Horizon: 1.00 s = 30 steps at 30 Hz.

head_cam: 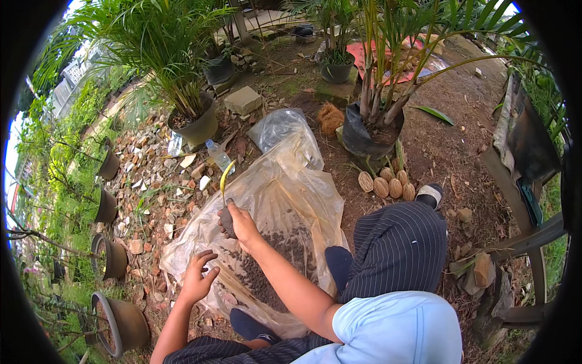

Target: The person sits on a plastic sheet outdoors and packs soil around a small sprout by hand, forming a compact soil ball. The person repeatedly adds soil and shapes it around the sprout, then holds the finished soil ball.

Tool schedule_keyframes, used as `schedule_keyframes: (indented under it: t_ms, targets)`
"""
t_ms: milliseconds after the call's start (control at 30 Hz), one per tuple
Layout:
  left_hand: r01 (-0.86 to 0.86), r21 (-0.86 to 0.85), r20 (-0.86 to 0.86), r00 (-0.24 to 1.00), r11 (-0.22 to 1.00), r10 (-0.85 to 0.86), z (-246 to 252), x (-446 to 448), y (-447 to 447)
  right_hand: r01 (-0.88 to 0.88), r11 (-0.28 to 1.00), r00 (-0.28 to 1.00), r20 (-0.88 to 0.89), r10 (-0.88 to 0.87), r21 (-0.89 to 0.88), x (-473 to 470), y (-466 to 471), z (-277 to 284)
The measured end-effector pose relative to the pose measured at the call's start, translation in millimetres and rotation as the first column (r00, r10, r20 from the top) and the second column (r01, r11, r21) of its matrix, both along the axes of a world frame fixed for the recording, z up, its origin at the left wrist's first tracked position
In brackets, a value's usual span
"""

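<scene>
My right hand (pixel 240 224) is closed around a dark ball of soil (pixel 226 222), from which a yellow-green shoot (pixel 224 179) sticks up. Lower left of it, my left hand (pixel 199 276) is empty, its fingers spread and dirty. Both hands are over a spread clear plastic sheet (pixel 282 191) that bears loose dark soil (pixel 268 268). Several round, string-wrapped balls (pixel 381 187), some with green shoots, sit in a group on the ground to the right.
A plastic bottle (pixel 220 157) lies beyond the sheet beside brick rubble (pixel 150 182). Behind stand a potted palm (pixel 194 118), a palm in a black bag (pixel 370 136), a concrete block (pixel 243 100) and brown fibre (pixel 330 119). Pots (pixel 120 323) line the left.
</scene>
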State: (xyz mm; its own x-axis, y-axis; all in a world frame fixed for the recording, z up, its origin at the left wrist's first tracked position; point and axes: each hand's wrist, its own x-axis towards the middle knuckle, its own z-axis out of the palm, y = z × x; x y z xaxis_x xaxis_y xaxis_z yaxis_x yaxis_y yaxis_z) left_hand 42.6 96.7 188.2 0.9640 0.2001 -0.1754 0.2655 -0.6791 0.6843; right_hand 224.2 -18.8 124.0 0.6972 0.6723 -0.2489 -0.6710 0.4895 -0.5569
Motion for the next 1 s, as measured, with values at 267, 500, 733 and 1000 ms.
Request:
schedule_keyframes:
  t_ms: [267,500,733,1000]
  targets:
    - [-0.017,0.152,0.024,1.0,0.988,0.014,17.6,2.4,-7.0,-0.148,0.967,0.971,-0.156,0.182,0.208,15.5,-25.2,-10.3]
    - [0.246,0.196,-0.118,0.967,0.949,-0.226,116.8,30.5,-17.6,-0.251,0.898,0.936,-0.148,0.32,0.362,16.5,-38.5,12.0]
    - [0.318,0.213,-0.044,0.948,0.924,-0.316,190.9,54.4,-49.5,-0.029,0.985,0.993,-0.104,0.048,0.171,5.8,-51.1,32.7]
    - [0.427,0.357,0.084,0.871,0.831,-0.483,238.1,78.9,-73.9,0.076,0.91,0.935,-0.347,0.077,0.407,31.9,-76.3,30.0]
